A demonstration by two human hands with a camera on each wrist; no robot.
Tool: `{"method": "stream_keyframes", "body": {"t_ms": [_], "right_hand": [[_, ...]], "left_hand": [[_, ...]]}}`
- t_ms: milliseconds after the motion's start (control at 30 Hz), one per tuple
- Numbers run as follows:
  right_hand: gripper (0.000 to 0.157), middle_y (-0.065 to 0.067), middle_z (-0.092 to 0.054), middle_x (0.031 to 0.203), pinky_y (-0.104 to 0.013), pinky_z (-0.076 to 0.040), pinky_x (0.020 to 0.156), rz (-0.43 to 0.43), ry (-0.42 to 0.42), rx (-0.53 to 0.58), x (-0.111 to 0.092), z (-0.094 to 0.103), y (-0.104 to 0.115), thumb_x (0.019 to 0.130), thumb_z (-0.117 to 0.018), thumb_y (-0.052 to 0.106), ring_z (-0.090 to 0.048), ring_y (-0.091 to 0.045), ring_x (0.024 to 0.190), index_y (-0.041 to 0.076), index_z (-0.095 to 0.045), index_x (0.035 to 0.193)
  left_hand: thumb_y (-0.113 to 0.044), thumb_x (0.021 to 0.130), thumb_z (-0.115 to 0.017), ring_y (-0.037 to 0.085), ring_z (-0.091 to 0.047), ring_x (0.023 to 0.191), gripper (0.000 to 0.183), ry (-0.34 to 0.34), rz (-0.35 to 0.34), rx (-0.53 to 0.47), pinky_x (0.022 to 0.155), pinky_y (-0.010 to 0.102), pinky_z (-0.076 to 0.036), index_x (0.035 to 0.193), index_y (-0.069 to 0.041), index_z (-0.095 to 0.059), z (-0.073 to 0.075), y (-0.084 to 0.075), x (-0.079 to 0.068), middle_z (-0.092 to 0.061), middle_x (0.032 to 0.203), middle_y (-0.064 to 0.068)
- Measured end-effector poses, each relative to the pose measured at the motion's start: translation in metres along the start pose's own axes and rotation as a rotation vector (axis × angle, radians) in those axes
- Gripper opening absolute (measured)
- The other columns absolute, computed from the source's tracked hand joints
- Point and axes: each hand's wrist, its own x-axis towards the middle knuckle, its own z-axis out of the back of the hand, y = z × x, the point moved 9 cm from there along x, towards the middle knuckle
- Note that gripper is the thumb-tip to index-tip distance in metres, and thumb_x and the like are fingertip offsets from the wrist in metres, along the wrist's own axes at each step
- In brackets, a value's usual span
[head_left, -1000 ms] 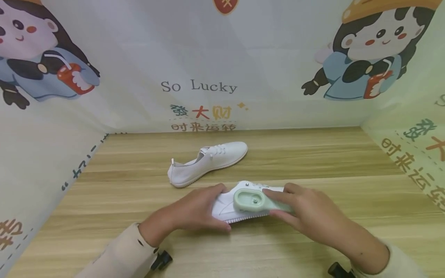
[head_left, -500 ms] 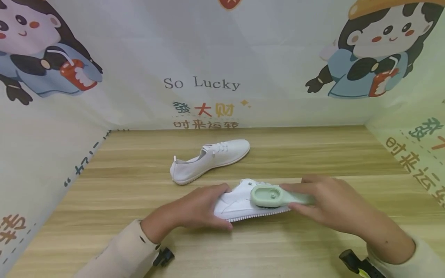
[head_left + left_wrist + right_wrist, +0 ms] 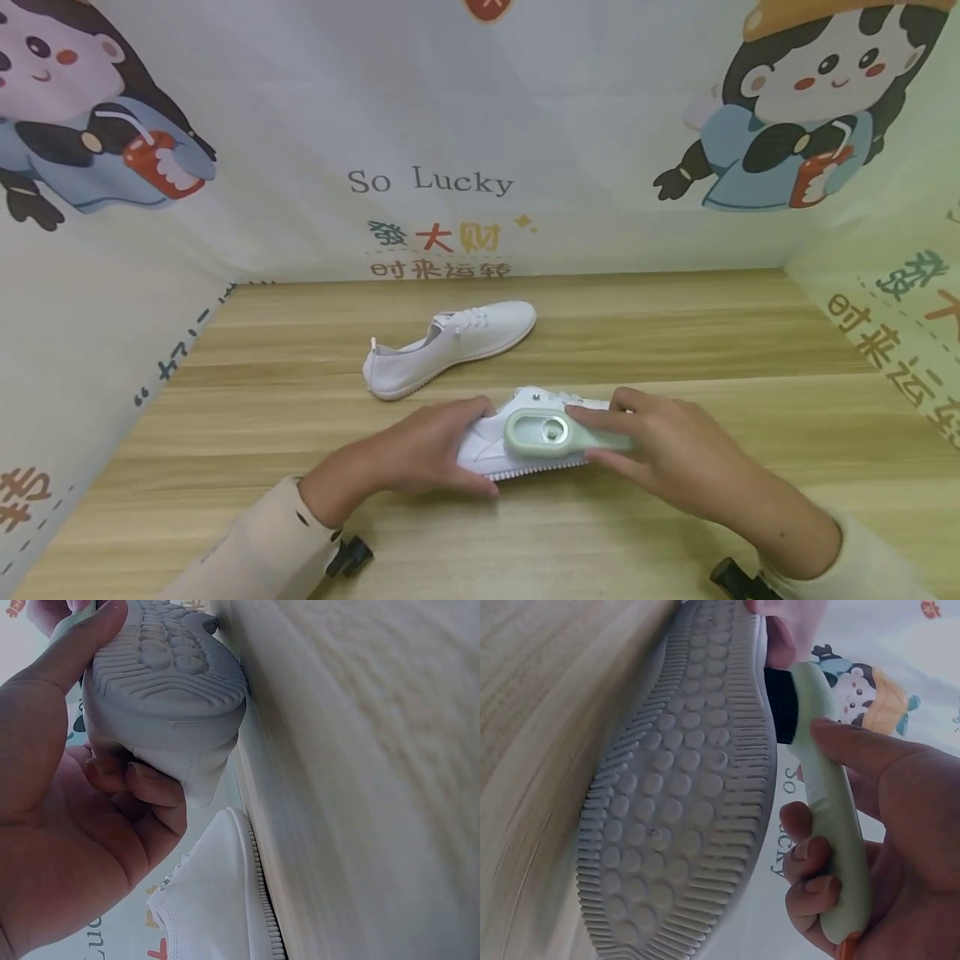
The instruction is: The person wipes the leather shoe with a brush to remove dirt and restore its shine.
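Note:
My left hand (image 3: 431, 446) grips the heel end of a white shoe (image 3: 491, 446), thumb on the sole side and fingers curled at the heel. The shoe lies on its side, its studded sole (image 3: 675, 772) facing me. In my right hand (image 3: 667, 446) is a pale green brush (image 3: 536, 433), held by its handle (image 3: 840, 840) with the fingers wrapped round it. Its dark bristles (image 3: 781, 705) meet the upper on the side of the shoe. The shoe's toe is partly hidden behind my right hand in the head view.
A second white shoe (image 3: 480, 333) stands upright behind, toe to the right. Both rest over a wood-grain table (image 3: 300, 333). Printed cloth walls (image 3: 585, 167) enclose the back and sides.
The brush slid right toward the toe, then came back left along the shoe's side with my right hand. My left hand keeps its hold on the heel.

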Motion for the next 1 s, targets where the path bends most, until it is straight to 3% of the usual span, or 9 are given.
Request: {"method": "stream_keyframes", "body": {"t_ms": [233,400,633,733,800,867,1000], "right_hand": [[0.042,0.005,-0.063,0.090,-0.018,-0.037,0.054,0.004,0.019,-0.053,0.001,0.006,-0.006,0.089,-0.073,0.041,-0.042,0.000,0.063,0.030,-0.068,0.129],[0.042,0.007,-0.061,0.086,-0.020,-0.036,0.054,-0.036,0.065,-0.031,-0.003,0.011,-0.015,0.090,-0.072,0.044,-0.041,-0.002,0.062,0.029,-0.069,0.128],[0.042,0.001,-0.068,0.094,-0.025,-0.041,0.058,-0.049,0.106,-0.009,-0.004,0.017,-0.024,0.088,-0.074,0.044,-0.050,-0.006,0.070,0.028,-0.070,0.127],[0.041,-0.002,-0.071,0.099,-0.031,-0.049,0.062,-0.072,0.124,0.000,-0.006,0.020,-0.028,0.087,-0.076,0.041,-0.059,-0.012,0.078,0.030,-0.070,0.126],[0.041,-0.008,-0.072,0.107,-0.042,-0.055,0.070,-0.086,0.133,0.006,-0.008,0.020,-0.030,0.086,-0.076,0.040,-0.066,-0.021,0.089,0.030,-0.070,0.126],[0.041,-0.011,-0.072,0.112,-0.047,-0.056,0.075,-0.091,0.141,0.013,-0.008,0.019,-0.030,0.087,-0.076,0.040,-0.067,-0.024,0.096,0.030,-0.070,0.126],[0.042,0.000,-0.070,0.101,-0.034,-0.052,0.070,-0.079,0.153,0.031,-0.006,0.012,-0.024,0.089,-0.072,0.043,-0.060,-0.012,0.082,0.030,-0.068,0.129]], "left_hand": [[-0.045,0.072,-0.088,0.007,-0.056,0.084,0.062,-0.005,0.002,0.005,0.076,0.025,-0.047,0.118,-0.019,-0.055,0.002,0.000,0.000,-0.059,0.094,-0.012],[-0.045,0.072,-0.087,0.007,-0.057,0.087,0.062,0.006,-0.009,0.007,0.080,0.026,-0.048,0.119,-0.019,-0.056,0.001,-0.002,0.000,-0.060,0.097,-0.012],[-0.045,0.073,-0.087,0.007,-0.057,0.088,0.062,-0.003,-0.002,0.030,0.081,0.027,-0.048,0.120,-0.019,-0.056,0.003,-0.002,-0.002,-0.060,0.097,-0.012],[-0.046,0.073,-0.086,0.007,-0.057,0.088,0.061,-0.002,-0.003,0.030,0.081,0.027,-0.049,0.119,-0.019,-0.056,0.002,-0.002,-0.002,-0.060,0.097,-0.012],[-0.046,0.073,-0.086,0.007,-0.057,0.089,0.061,0.003,-0.003,0.028,0.082,0.027,-0.048,0.119,-0.019,-0.056,0.001,-0.002,-0.002,-0.060,0.098,-0.012],[-0.047,0.073,-0.086,0.007,-0.057,0.089,0.061,0.008,-0.001,0.027,0.081,0.027,-0.048,0.119,-0.020,-0.055,0.000,-0.001,-0.001,-0.060,0.098,-0.012],[-0.047,0.073,-0.086,0.006,-0.057,0.087,0.062,0.009,0.001,0.028,0.080,0.026,-0.048,0.119,-0.020,-0.055,-0.001,-0.001,-0.001,-0.060,0.097,-0.013]]}}
